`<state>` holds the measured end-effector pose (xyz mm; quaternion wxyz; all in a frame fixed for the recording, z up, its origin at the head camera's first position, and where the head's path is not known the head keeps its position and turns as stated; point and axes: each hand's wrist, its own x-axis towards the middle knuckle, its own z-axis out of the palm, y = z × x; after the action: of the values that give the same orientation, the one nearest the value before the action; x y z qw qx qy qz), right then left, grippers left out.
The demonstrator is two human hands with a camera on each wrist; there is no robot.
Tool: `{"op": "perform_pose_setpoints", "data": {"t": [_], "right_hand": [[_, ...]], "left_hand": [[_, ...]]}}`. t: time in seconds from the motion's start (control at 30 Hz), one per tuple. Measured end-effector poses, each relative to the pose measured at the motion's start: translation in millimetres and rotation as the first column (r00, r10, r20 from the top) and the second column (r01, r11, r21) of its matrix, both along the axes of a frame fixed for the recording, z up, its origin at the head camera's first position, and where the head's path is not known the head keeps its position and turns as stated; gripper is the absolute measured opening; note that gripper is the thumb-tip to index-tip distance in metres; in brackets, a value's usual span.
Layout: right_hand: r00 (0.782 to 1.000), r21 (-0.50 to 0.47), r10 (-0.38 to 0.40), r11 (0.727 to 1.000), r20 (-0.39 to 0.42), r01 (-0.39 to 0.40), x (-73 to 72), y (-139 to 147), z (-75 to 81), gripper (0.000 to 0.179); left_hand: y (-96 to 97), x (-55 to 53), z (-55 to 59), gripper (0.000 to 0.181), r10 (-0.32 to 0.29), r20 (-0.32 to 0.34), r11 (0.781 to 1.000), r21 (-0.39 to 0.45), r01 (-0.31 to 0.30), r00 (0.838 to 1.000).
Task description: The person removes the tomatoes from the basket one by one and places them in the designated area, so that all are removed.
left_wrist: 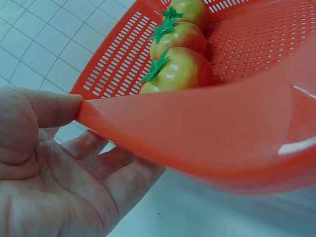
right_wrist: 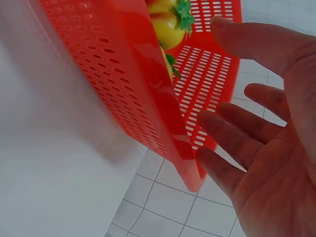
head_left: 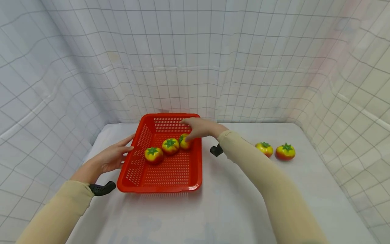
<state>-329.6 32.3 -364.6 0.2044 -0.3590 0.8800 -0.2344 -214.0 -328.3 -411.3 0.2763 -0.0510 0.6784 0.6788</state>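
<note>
A red plastic basket [head_left: 159, 188] with slotted walls stands on the white table. Three red-and-yellow tomatoes with green leafy tops lie in a row inside it: a left one [head_left: 153, 156], a middle one [head_left: 170, 146] and a right one [head_left: 184, 143]. My left hand [head_left: 113, 156] holds the basket's left rim; in the left wrist view the thumb is at the rim's edge and the fingers are beneath it. Over the basket's right side reaches my right hand [head_left: 201, 128], its fingers spread with nothing between them. It partly covers the right tomato in the head view.
Two more tomatoes, one [head_left: 264, 149] partly behind my right sleeve and one [head_left: 285, 152] farther right, lie on the table [head_left: 231, 210]. White grid-patterned curtains [head_left: 195, 67] close in the back and both sides.
</note>
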Motion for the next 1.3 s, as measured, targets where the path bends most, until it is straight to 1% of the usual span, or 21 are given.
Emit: {"op": "perform_pose_setpoints", "data": {"t": [0.2,0.33,0.47,0.63,0.7,0.83,1.0,1.13,1.3], "right_hand": [[1.000,0.064,0.002,0.998,-0.030,0.000,-5.1,-3.4,-3.4,0.075],[0.998,0.125,0.022,0.992,-0.059,-0.014,-9.4,-7.6,-6.4,0.072],[0.997,0.160,0.039,0.987,-0.071,-0.027,-12.3,-12.5,-8.3,0.071],[0.993,0.232,0.052,0.972,-0.109,-0.025,-15.2,-17.0,-11.8,0.072],[0.993,0.253,0.050,0.967,-0.111,-0.021,-15.5,-18.4,-13.0,0.073],[0.996,0.258,0.033,0.966,-0.088,-0.009,-14.4,-21.1,-14.6,0.074],[0.997,0.306,0.014,0.952,-0.082,0.011,-14.4,-25.4,-21.7,0.077],[0.992,0.350,0.041,0.937,-0.118,0.003,-14.6,-30.2,-28.8,0.077],[0.979,0.384,0.090,0.923,-0.182,-0.014,-14.8,-34.6,-33.7,0.068]], "left_hand": [[0.2,0.3,1.5,0.067,-0.009,-0.006,1.000,-0.002,0.009,1.000],[0.0,1.1,1.7,0.066,-0.019,-0.007,1.000,-0.003,0.019,1.000],[0.2,1.8,2.4,0.067,-0.013,-0.004,1.000,-0.001,0.013,1.000],[1.5,2.1,2.4,0.068,-0.010,-0.003,1.000,0.004,0.010,1.000],[1.5,2.6,2.2,0.067,-0.011,-0.003,1.000,0.004,0.011,1.000],[1.6,3.9,2.6,0.067,-0.008,-0.003,1.000,-0.003,0.008,1.000],[2.9,4.1,3.0,0.067,-0.008,-0.007,1.000,-0.007,0.008,1.000],[3.4,3.8,3.4,0.067,0.000,-0.003,1.000,-0.006,-0.001,1.000],[2.6,4.2,2.9,0.067,0.006,-0.005,1.000,-0.007,-0.006,1.000]]}}
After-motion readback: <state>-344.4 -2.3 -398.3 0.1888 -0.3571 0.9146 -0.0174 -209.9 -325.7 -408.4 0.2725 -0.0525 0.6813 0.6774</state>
